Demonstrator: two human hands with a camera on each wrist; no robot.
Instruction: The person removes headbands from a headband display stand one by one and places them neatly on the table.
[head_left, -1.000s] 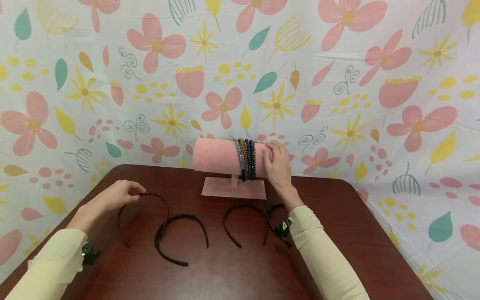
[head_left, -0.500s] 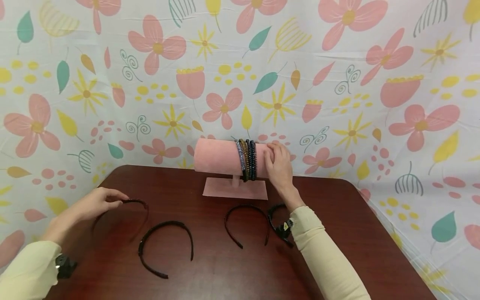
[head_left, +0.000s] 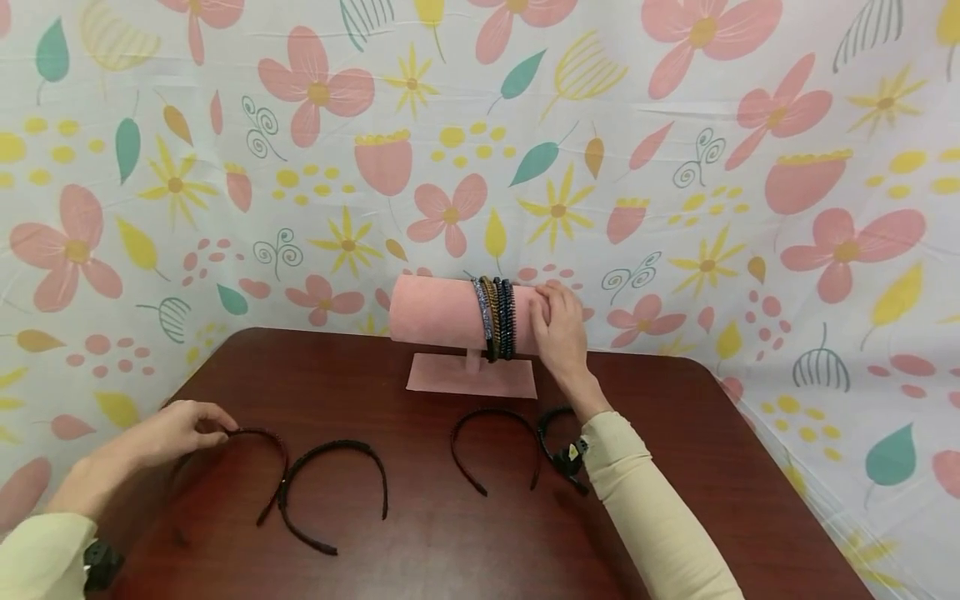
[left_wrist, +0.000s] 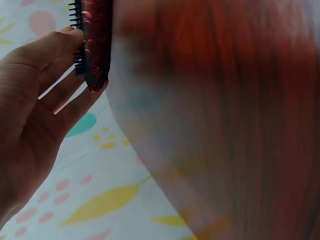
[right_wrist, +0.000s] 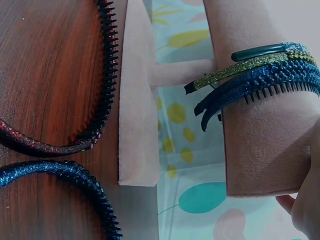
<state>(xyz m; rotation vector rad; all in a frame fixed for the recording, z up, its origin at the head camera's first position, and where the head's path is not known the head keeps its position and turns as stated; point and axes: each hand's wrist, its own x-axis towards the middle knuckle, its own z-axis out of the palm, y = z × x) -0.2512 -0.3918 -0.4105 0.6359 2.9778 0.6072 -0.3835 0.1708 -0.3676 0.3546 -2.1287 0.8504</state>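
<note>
My left hand (head_left: pixel 176 433) pinches the top of a dark red glittery headband (head_left: pixel 266 442), whose comb teeth show in the left wrist view. Beside it on the table, seeming to touch its right side, lies a black headband (head_left: pixel 384 479). At the back, my right hand (head_left: pixel 561 332) grips the right end of a pink padded roll stand (head_left: pixel 431 308). Several glittery headbands (right_wrist: pixel 280 75), silver, gold and dark blue, hang side by side round the roll. Fingers of the right hand are partly hidden behind the roll's end.
A dark red headband (head_left: pixel 452 442) lies in front of the stand's flat base (head_left: pixel 435 375). Next to it, a blue headband (right_wrist: pixel 65 170) is partly hidden by my right wrist in the head view. A floral cloth (head_left: pixel 480 167) hangs behind the brown table (head_left: pixel 450 550).
My left hand has carried the red headband left, then lowered it nearer to me. The black headband slid left and towards me, then stayed put. My right hand keeps its place.
</note>
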